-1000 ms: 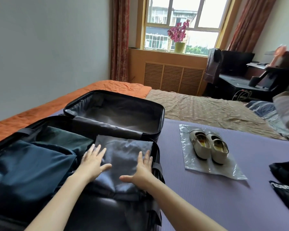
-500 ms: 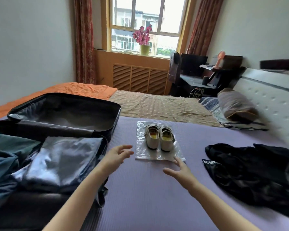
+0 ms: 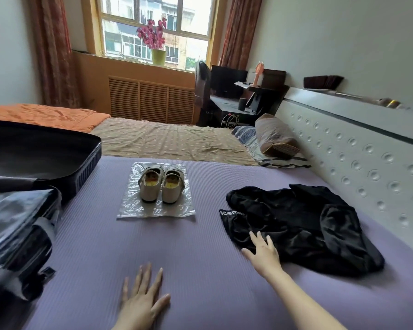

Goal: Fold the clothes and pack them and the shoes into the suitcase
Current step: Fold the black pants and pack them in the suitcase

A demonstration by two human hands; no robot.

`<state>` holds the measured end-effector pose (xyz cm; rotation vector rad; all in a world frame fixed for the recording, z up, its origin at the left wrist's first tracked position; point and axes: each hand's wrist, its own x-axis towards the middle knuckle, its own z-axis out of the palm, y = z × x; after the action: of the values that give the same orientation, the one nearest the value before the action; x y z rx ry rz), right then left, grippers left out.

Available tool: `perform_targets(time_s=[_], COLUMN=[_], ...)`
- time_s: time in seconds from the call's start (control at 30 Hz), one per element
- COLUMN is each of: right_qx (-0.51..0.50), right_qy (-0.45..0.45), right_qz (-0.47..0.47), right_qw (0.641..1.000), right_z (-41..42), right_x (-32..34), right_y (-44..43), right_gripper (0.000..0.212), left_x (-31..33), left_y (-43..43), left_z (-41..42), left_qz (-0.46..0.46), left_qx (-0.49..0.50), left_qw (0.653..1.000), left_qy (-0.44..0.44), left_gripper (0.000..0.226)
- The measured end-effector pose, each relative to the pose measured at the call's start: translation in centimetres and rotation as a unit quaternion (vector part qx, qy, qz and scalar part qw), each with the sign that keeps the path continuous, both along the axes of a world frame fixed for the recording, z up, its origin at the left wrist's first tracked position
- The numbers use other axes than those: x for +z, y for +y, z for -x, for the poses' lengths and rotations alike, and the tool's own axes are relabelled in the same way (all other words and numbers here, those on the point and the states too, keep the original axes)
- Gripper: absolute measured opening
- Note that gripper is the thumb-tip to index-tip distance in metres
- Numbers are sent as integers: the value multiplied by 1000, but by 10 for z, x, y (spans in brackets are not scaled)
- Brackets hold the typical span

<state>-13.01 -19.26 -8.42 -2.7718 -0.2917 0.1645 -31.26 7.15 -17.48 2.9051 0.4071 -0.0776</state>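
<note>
Two shoes [image 3: 161, 184] stand side by side on one plastic sheet [image 3: 134, 210], mid-mat [image 3: 200, 270]. One suitcase [image 3: 45, 158] lies open at left (one wrapped bundle [image 3: 17, 222] inside). One black garment [image 3: 303, 225] lies crumpled at right; the right hand [image 3: 262, 251], fingers spread, touches its near edge. The left hand [image 3: 141, 298] rests flat on the mat, holding nothing.

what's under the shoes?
The shoes stand side by side on a clear plastic sheet, which lies flat on the purple mat. The soles hide the plastic directly beneath them.

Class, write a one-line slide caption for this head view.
Right hand touches the crumpled black garment; shoes sit on plastic beside the suitcase.
</note>
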Motion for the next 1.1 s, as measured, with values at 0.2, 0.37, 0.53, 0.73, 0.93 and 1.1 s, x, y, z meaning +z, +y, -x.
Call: perform_targets(time_s=[0.2,0.37,0.53,0.73,0.93,1.1], right_qx=[-44,-116,17,197,330,305], right_qy=[-102,-158,-172,-193,-238,-258], right_qz=[1,-130,-215,-301,-226,-247], right_qw=[994,972,961,913,885,883], right_z=[-14,2,48,155,177,152], right_x=[-44,-50,-65,-83,-54,-46], right_y=[-1,1,11,21,3,1], right_gripper=[41,17,20,10,28,27], left_x=[20,-4,15,40,49,51], left_y=[-7,2,-8,-22,-30,-19], left_z=[-3,6,-1,-26,-23,-1], left_qz=[11,17,71,313,331,376], left_qx=[0,-5,71,187,129,169], left_qw=[997,999,995,913,923,902], left_qy=[80,44,5,-180,-145,-128], left_gripper=[149,82,118,49,32,39])
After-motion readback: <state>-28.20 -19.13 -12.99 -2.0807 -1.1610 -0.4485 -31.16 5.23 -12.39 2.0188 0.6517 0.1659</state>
